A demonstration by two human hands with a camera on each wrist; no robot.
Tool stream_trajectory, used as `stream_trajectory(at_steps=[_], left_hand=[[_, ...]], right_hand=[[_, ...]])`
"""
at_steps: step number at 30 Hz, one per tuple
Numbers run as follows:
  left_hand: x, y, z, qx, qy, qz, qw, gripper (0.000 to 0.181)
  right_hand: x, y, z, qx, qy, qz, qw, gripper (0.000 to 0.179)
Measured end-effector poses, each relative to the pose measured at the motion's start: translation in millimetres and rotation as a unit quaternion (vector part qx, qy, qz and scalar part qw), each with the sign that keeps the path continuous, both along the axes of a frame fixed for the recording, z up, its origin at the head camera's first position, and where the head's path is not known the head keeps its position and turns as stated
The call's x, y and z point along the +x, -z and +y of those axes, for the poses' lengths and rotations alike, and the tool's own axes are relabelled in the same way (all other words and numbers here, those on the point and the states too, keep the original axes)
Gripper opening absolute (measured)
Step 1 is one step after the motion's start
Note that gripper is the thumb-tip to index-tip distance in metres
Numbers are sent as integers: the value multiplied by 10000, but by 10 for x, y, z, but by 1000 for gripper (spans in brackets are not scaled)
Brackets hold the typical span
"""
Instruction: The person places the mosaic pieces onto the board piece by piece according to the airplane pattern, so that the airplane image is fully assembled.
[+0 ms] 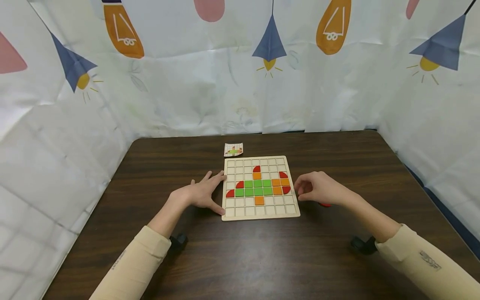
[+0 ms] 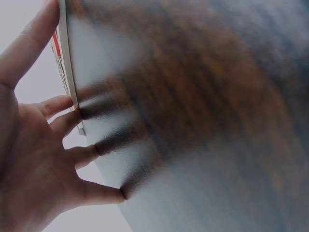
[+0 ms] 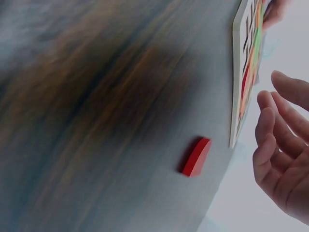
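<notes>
A pale wooden grid board (image 1: 247, 212) lies on the dark table, holding green squares (image 1: 258, 187), orange squares (image 1: 259, 201) and red quarter-round pieces (image 1: 230, 193). My left hand (image 1: 200, 193) spreads its fingers along the board's left side, with the thumb and some fingertips touching its edge. Just off the right edge hovers my right hand (image 1: 318, 188), its fingers loosely bent. In the right wrist view nothing shows between the thumb and fingers. One loose red quarter-round piece (image 3: 197, 157) rests on the table near the right hand, mostly covered by it in the head view.
A small picture card (image 1: 233, 150) with a coloured grid pattern lies behind the board. The brown table (image 1: 255, 258) reaches back to a white printed curtain (image 1: 210, 96), which also hangs at both sides.
</notes>
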State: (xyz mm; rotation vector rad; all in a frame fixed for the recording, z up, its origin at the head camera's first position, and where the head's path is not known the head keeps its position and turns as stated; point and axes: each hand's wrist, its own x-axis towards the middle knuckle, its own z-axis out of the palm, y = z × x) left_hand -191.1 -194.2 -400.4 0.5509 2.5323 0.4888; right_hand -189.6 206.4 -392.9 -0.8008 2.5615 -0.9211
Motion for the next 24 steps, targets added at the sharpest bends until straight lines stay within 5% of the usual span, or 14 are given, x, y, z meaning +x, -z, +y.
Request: stream_trajectory(at_steps=[18,24], left_hand=[[1,-8,8,9,11,13,10000,117],[8,0,6,-16,-18,-6,10000,117]], right_hand=[[81,22,479,370,397,-157,9984,28],[89,45,587,377,237,-394,9982,30]])
